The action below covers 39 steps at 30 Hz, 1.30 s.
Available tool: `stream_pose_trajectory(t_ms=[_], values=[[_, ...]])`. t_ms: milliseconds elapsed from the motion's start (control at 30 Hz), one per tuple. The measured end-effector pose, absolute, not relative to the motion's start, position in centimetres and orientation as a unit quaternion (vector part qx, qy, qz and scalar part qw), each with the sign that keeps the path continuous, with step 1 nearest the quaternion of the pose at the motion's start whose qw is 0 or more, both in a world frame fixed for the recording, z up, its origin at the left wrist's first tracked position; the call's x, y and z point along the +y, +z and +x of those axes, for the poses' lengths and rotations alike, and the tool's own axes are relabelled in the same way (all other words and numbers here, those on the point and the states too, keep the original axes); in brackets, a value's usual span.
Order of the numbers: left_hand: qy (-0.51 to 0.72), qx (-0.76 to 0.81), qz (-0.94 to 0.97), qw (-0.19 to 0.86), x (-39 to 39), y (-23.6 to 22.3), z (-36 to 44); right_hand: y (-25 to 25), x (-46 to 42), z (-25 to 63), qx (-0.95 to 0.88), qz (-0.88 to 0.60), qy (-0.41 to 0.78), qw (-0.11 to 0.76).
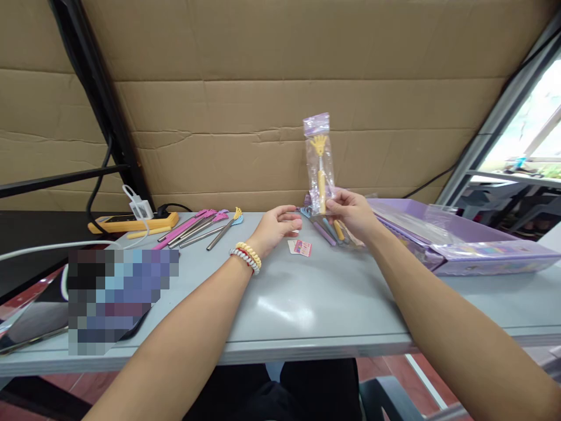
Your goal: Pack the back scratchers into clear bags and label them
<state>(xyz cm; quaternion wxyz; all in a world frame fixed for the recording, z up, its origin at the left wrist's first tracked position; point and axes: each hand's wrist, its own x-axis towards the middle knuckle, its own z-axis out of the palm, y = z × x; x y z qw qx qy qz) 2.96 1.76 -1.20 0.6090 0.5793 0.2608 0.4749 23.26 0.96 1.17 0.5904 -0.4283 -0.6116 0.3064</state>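
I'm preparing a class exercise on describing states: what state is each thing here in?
Left hand: half open, empty
Right hand: closed on the bag
Bag: held upright, filled
Yellow scratcher: inside the bag
Cards: flat on the table
Loose scratchers: lying in a loose pile
Box: open
Charger: plugged into the power strip

"What backs the bench [350, 298]?"
"Creased cardboard [263, 105], across the top of the frame."
"And the sides?"
"A black post [87, 88] slants at upper left, a grey post [460, 178] at upper right, beside a bright window [521, 111]."
"Light?"
"A white glare [287, 311] lies on the bench, lower centre."
"The floor [388, 373]?"
"Reddish and tiled, at bottom left and bottom right."
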Motion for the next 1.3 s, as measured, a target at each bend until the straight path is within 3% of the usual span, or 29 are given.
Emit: stream_pose_trajectory(t_ms=[133, 367, 567, 700, 967, 1133, 1300], values=[[0.470, 0.323, 0.612, 0.548, 2.1, -1.4, 2.9, 2.3, 0.6, 27.4, -0.566, -0.472, 0.292, 0.610], [0.485, 0.416, 0.679, 0.362, 3.1, -2.0, 2.3, 2.3, 0.3, 32.0, -0.524, -0.582, 0.367, 0.502], [0.403, 0.423, 0.790, 0.188, 3.4, -3.0, 1.7, 2.0, 0.6, 33.1, -0.529, -0.716, 0.297, 0.346], [0.375, 0.420, 0.811, 0.159, 3.0, -2.9, 1.8, 2.2, 0.7, 33.3, -0.527, -0.798, 0.182, 0.229], [0.260, 0.460, 0.844, 0.089, 2.3, -2.3, 1.9, 2.4, 0.8, 31.2, -0.537, -0.835, 0.008, 0.122], [0.241, 0.462, 0.849, 0.087, 2.2, -2.4, 1.9, 1.8, 1.9, 30.1, -0.575, -0.816, -0.011, 0.049], [0.221, 0.460, 0.856, 0.086, 2.1, -2.4, 1.9, 1.5, 2.0, 29.1, -0.564, -0.824, -0.005, 0.057]])
